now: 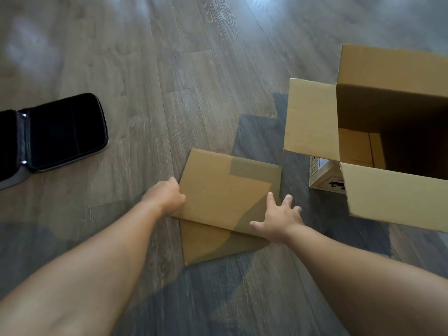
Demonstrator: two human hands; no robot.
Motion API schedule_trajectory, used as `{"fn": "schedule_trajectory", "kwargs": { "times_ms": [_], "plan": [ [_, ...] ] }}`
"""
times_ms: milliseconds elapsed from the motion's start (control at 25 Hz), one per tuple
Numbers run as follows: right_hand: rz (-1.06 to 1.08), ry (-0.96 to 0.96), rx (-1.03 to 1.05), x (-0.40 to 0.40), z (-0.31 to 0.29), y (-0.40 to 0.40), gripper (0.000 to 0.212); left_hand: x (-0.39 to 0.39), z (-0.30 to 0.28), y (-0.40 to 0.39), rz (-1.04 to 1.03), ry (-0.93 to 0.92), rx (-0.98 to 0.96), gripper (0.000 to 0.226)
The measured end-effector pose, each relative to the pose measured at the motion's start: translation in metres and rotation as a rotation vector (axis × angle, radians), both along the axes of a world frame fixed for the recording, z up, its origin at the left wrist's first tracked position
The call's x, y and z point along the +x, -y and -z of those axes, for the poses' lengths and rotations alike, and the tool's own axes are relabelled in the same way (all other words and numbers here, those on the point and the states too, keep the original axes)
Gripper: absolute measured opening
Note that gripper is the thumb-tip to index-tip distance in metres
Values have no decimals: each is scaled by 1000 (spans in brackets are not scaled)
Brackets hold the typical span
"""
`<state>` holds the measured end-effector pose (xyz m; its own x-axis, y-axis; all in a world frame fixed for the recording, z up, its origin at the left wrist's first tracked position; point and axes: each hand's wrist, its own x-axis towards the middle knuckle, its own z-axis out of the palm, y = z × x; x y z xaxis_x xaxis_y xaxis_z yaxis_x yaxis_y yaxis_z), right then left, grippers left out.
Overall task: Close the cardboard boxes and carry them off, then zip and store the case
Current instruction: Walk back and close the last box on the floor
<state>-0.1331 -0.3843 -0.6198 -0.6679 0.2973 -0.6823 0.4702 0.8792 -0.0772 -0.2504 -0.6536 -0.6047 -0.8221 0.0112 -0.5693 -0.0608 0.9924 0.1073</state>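
A: Cardboard boxes come first: the small box [228, 192] lies flat on the wood floor [145, 69], near its middle in view, its top flap already folded down over the body. A lower panel shows under the near edge

B: Why are both hands on it?

A: One hand per side gives an even lift. The left hand [167, 196] is at the left edge with fingers curled against it; whether they reach under the edge cannot be told. The right hand [276, 215] has its fingers spread and straight, resting on or just above the near right corner, gripping nothing

B: And the large box [378, 132]?

A: It stands upright toward the right edge of the floor, well apart from the hands, all four flaps raised and the interior exposed. It is not yet closed. A smaller labelled carton [324, 175] sits touching its near left side

B: The case?

A: The black case [48, 134] lies unzipped and spread open at the left edge of the floor, well apart from the boxes. Judged from this, it is left for the last step
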Motion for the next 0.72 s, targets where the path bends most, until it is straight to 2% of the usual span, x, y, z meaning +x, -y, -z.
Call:
{"fn": "schedule_trajectory", "kwargs": {
  "times_ms": [80, 160, 240, 360, 480, 560, 680, 720],
  "plan": [
    [46, -17, -11, -6, 0, 3, 110, 25, 6, -4, -3, 24, -39, 45],
    [78, -41, 6, -9, -1, 3, 102, 44, 10, -8, -19, 11, -58, 27],
    [62, -89, 22, -8, -1, 2, 84, 54, 10, -7, -67, 29, -63, 16],
    [72, -182, -19, -5, -1, 3, 53, 60, 9, -6, -104, 40, -81, 14],
    [147, -218, -45, -5, 1, 3, 48, 63, 10, -7, -145, 2, -115, 21],
    [242, -216, -65, -8, 2, 0, 48, 61, 12, -8, -232, -19, -65, 32],
    [364, -191, -112, -8, 4, -1, 23, 57, 13, -10, -324, -22, 106, 13],
    [378, -186, -122, -8, 3, 0, 21, 56, 12, -10, -333, -22, 121, 11]
  ]
}}
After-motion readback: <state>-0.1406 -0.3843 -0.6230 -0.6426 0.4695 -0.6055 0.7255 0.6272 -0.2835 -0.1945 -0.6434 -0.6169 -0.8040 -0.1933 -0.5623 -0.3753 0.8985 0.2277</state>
